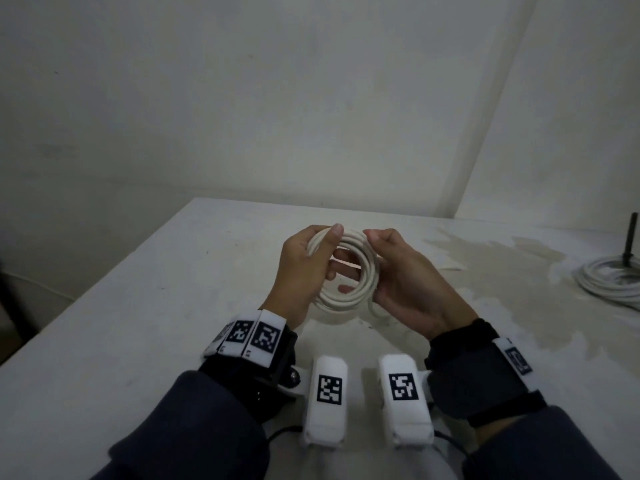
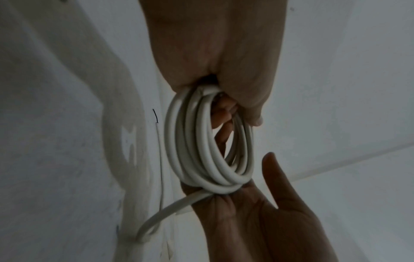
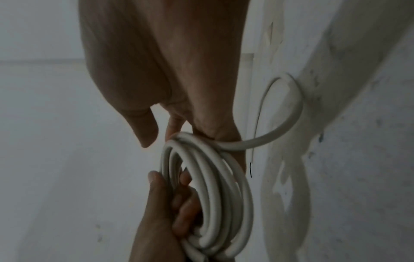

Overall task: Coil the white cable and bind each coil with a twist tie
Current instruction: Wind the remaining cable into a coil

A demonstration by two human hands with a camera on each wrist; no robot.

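I hold a coil of white cable [image 1: 349,299] just above the table, between both hands. My left hand [image 1: 322,251] grips its left side, thumb over the top and fingers through the ring. My right hand [image 1: 388,268] holds the right side, fingers curled behind the loops and thumb free. In the left wrist view the coil [image 2: 201,150] hangs from my left hand [image 2: 212,44] and rests in the right palm [image 2: 257,221]. The cable's loose tail [image 3: 289,113] arcs off down to the table. A thin twist tie [image 2: 160,159] with a dark tip lies on the table below the coil.
The pale table [image 1: 173,289] stands in a corner between two white walls. At its right edge another coil of white cable [image 1: 613,282] lies round a dark upright rod [image 1: 630,237]. A stained patch [image 1: 502,271] spreads right of my hands.
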